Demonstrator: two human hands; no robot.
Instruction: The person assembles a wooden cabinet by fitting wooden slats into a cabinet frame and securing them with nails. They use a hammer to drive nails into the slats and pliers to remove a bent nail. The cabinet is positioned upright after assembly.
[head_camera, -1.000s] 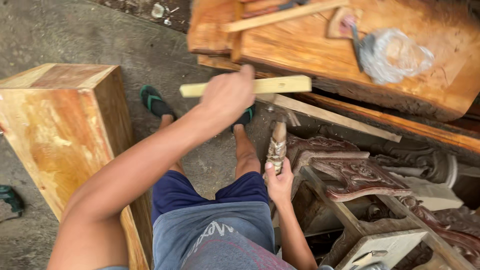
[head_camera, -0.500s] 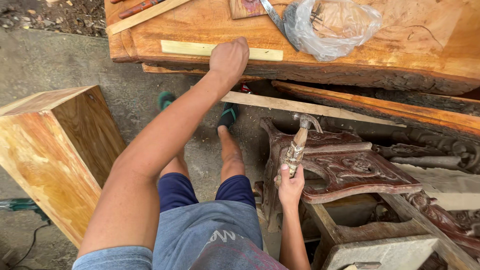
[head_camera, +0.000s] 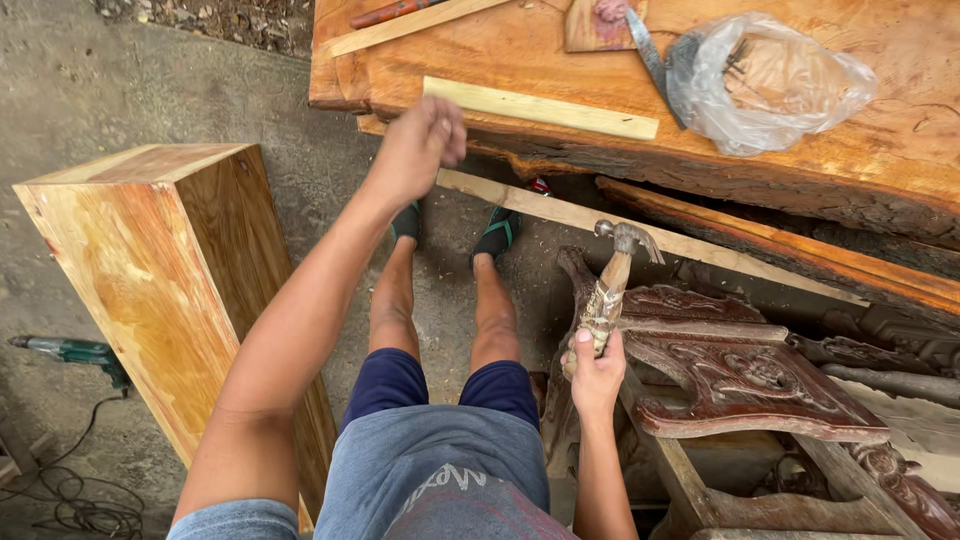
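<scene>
Released, pale strip (head_camera: 540, 108) lies beyond blurred, seemingly empty left hand (head_camera: 420, 150).

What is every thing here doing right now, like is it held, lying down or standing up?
Left hand: loosely closed, holding nothing, raised near the slab's edge.
Right hand: gripping the hammer handle.
Claw hammer with wrapped wooden handle: held, head up.
Pale flat wooden strip: lying on the slab.
Thick orange wooden slab: lying flat.
Clear plastic bag: crumpled on the slab.
Tall wooden box: standing.
Green power drill: lying on the floor.
</scene>
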